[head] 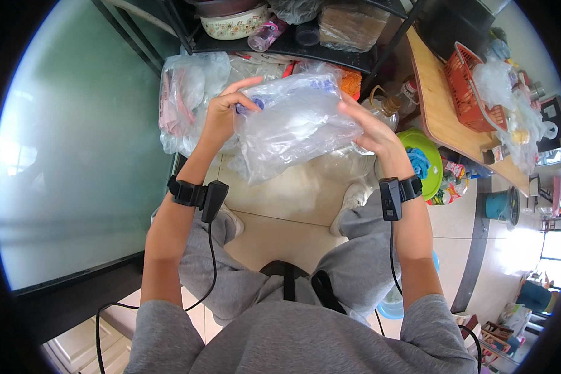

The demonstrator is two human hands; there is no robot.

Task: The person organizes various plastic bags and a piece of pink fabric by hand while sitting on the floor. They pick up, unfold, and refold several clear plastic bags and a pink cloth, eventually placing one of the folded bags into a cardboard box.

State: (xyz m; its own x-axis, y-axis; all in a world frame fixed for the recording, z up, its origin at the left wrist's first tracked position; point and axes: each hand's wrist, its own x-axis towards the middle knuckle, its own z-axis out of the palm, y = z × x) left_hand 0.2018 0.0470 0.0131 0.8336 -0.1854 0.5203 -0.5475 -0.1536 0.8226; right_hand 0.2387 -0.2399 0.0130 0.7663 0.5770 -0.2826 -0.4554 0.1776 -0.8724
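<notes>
Between my two hands hangs a clear plastic bag [299, 121] with blue-purple print along its upper edge, its film wrinkled and shiny. My left hand [230, 105] pinches its upper left corner between thumb and fingers. At the bag's right side is my right hand [371, 124], fingers stretched along the edge and the thumb lower down; the plastic lies against the palm. What the bag contains, if anything, I cannot tell. Just behind and to the left, a larger plastic bag [180, 100] with pinkish contents rests below the shelf.
A black metal rack [280, 53] holds a floral enamel pot [233, 23] and a pink-patterned bottle [267, 33]. At right, a wooden tabletop [432, 103] carries a red basket [467, 89]. Below it are a green lid [432, 168] and glass jugs [381, 110]. A frosted glass panel [84, 154] stands left.
</notes>
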